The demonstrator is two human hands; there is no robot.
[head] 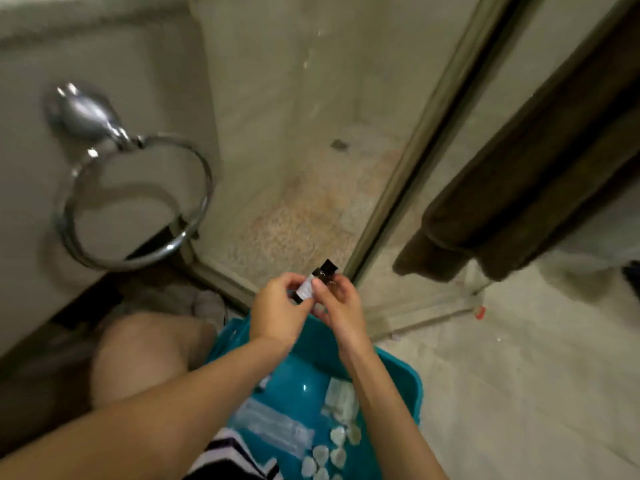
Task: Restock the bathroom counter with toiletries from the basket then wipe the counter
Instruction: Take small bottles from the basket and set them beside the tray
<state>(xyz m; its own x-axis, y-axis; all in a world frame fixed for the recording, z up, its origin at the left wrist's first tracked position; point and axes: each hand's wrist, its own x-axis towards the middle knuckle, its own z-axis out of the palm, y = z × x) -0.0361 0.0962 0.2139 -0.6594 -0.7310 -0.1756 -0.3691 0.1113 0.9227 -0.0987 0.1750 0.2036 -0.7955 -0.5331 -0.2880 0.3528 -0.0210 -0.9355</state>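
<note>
A small dark bottle (pixel 317 278) with a white label and a black cap is held up above the teal basket (pixel 398 370). My left hand (pixel 277 306) pinches its lower end. My right hand (pixel 337 299) holds it from the right, thumb across the label. The basket sits on the floor below my forearms and holds several small pale round packets (pixel 337 438), clear wrapped sachets (pixel 273 424) and folded white packets (pixel 341 398).
A chrome towel ring (pixel 135 202) hangs on the wall at left. A glass shower enclosure with a metal frame (pixel 408 161) stands ahead. A brown towel (pixel 519 188) hangs at right. My bare knee (pixel 145 355) is left of the basket.
</note>
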